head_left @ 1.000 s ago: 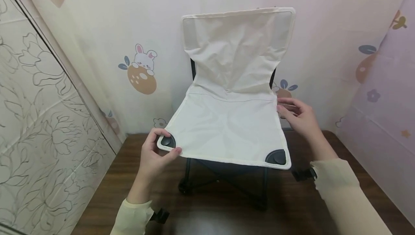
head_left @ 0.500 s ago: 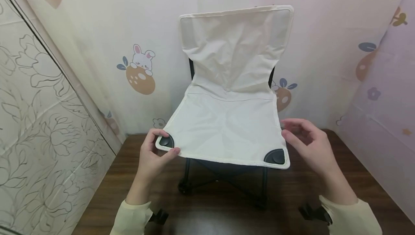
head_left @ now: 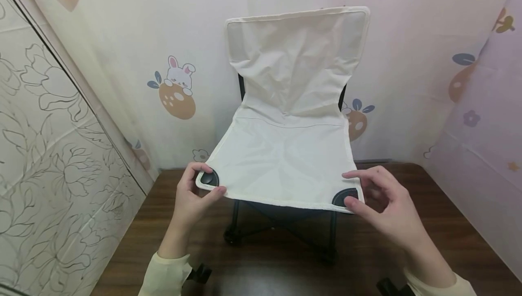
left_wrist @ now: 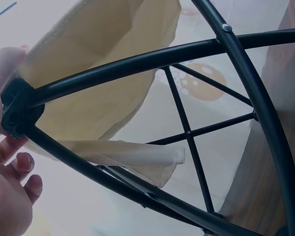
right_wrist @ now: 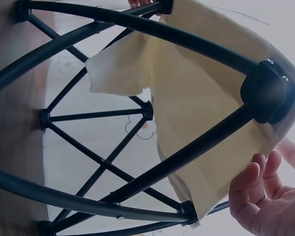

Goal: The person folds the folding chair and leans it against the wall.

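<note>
A folding chair (head_left: 285,155) with cream fabric and a dark tube frame stands in front of me in the head view. At the seat's left front corner, my left hand (head_left: 192,201) grips around the black patch (head_left: 210,178), index finger and thumb on either side of it. On the opposite corner, my right hand (head_left: 389,207) has its thumb at the other black patch (head_left: 344,196) and its index finger over the fabric. From below, the right wrist view shows curled fingers (right_wrist: 246,182) beside the seat edge and the black corner joint (right_wrist: 268,93).
The chair stands on a dark wooden tabletop (head_left: 155,232). Close behind it hangs a printed curtain (head_left: 122,37) with rabbits and carrots. A panel with flower line drawings (head_left: 53,151) is on the left. Crossed frame tubes (left_wrist: 187,132) span the space under the seat.
My right hand has slid forward along the seat's right edge, from near the backrest to the front corner. The left hand stays on its corner.
</note>
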Demonstrator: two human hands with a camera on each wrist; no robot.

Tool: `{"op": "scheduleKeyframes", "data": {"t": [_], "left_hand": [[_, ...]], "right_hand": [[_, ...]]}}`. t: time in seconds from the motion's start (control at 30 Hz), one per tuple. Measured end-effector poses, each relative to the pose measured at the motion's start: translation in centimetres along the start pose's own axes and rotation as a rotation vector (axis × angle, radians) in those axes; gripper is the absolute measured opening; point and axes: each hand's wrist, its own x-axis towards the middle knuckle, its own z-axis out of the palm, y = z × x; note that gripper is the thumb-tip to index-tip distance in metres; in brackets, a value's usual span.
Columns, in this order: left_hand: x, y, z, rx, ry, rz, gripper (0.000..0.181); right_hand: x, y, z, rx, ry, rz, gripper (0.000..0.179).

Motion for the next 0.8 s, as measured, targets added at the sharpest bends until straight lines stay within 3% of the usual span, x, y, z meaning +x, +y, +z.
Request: {"op": "scheduleKeyframes", "data": {"t": [0.33,0.57,0.8], "left_hand": [[0.1,0.1,-0.8,-0.017,-0.044,-0.054,0.049],[0.2,0.1,-1.8,-0.072,-0.117,-0.025,0.041],[0.3,0.1,-2.2,-0.065,-0.131,-0.003,0.038]], "right_hand": [[-0.5,0.0,0.2,0.015,-0.066,0.023,0.054],[-0.4,-0.1,0.0,0.065,-0.083,0.030,0.052],[-0.4,-0.3,-0.4,0.091,-0.121,0.015,0.050]]}}
